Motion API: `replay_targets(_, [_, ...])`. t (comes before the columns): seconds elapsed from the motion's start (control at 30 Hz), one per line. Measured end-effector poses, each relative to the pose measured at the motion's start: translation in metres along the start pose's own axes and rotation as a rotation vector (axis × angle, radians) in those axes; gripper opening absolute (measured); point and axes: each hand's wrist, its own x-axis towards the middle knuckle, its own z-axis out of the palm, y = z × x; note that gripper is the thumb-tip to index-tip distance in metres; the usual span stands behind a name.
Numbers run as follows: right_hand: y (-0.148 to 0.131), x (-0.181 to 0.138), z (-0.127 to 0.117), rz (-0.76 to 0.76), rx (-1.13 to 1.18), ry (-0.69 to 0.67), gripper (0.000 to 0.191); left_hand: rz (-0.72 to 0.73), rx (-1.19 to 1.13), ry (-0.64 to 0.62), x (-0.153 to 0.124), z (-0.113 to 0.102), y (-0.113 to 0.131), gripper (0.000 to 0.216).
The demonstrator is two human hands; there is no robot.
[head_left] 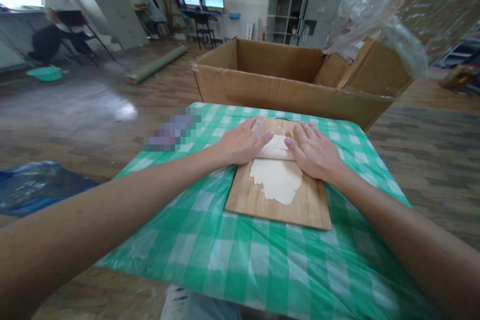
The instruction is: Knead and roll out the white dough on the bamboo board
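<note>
From the head camera: bear down evenly on the rolling pin (276, 153) with left hand (244, 142) and right hand (315, 151), laid flat with fingers spread, probably over its hidden ends. Roll lightly toward the ragged edge of the dough sheet (279, 180), under the pin on the wooden board (315, 207). Counted: two hands, one pin, one sheet, one board.

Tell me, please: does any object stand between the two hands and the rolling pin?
Nothing visible does: the left hand and the right hand both rest on the rolling pin, which lies across the dough.
</note>
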Motion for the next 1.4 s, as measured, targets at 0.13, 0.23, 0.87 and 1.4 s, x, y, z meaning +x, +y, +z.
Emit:
replay_targets(0.13, [-0.018,-0.027,-0.011,0.066,0.023,-0.004,0.084,-0.093,-0.007,0.053,-0.031,-0.012,0.028,0.077])
replay_targets(0.23, [-0.029,-0.046,-0.020,0.070,0.023,-0.023,0.086,-0.161,-0.013,0.060,-0.050,-0.018,0.045,0.080])
replay_targets(0.87, [-0.076,-0.132,-0.043,-0.012,0.033,0.009,0.091,-0.002,0.032,0.111,-0.132,-0.024,0.083,0.084])
replay_targets(1.4, [0.000,0.004,-0.002,-0.002,0.036,-0.091,0.077,-0.176,-0.034,0.070,0.005,-0.009,0.017,0.094])
